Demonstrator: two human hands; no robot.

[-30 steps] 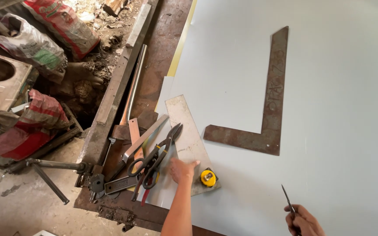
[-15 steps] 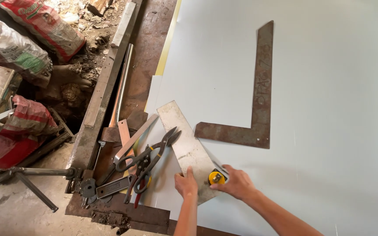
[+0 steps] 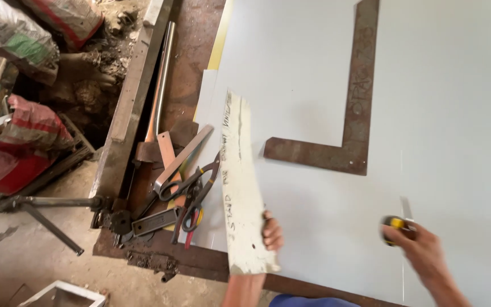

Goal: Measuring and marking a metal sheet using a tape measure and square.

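Start at the bench's (image 3: 143,102) left edge: the snips (image 3: 191,196), a flat steel bar (image 3: 184,158) and a clamp (image 3: 153,220) lie in a heap on the rusty frame, and none of them has shifted in the last second.

Next comes the change. A second ago your left hand (image 3: 271,232) rested flat by the tape measure, and the white strip (image 3: 240,187) lay flat under it on the sheet's (image 3: 302,74) lower left corner. Now that hand has closed on the strip's near end, fingers curled over its right edge, and the strip stands tilted up off the sheet, its long face turned toward you with handwriting showing. Its far end points up the sheet along the left edge.

Further right, the rusty square (image 3: 354,119) sits where it was, flat on the sheet, well apart from both hands.

Your right hand (image 3: 421,247) half a second ago reached in to the tape measure (image 3: 396,226) beside the strip. Now it has carried the yellow and black tape out toward the sheet's lower right, fingers wrapped round the case, with a short length of blade sticking up from it.

My read is that you have moved from picking up to measuring, with the strip cleared off the marking surface.
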